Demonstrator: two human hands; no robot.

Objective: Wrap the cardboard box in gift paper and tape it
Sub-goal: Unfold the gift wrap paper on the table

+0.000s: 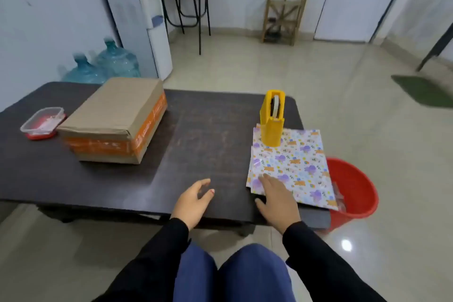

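Note:
A brown cardboard box (112,117) sealed with orange tape sits on the left part of the dark table (196,142). Folded gift paper (294,169) with purple and orange cartoon prints lies at the table's right edge. A yellow tape dispenser (272,120) stands upright on the paper's far end. My right hand (277,201) lies flat with its fingertips on the near left corner of the paper. My left hand (193,201) hovers over the bare table near the front edge, fingers loosely spread, holding nothing.
A clear plastic container with a red lid (43,122) sits left of the box. A red bucket (353,191) stands on the floor by the table's right side. Water bottles (107,64) and a dispenser (137,14) stand behind the table.

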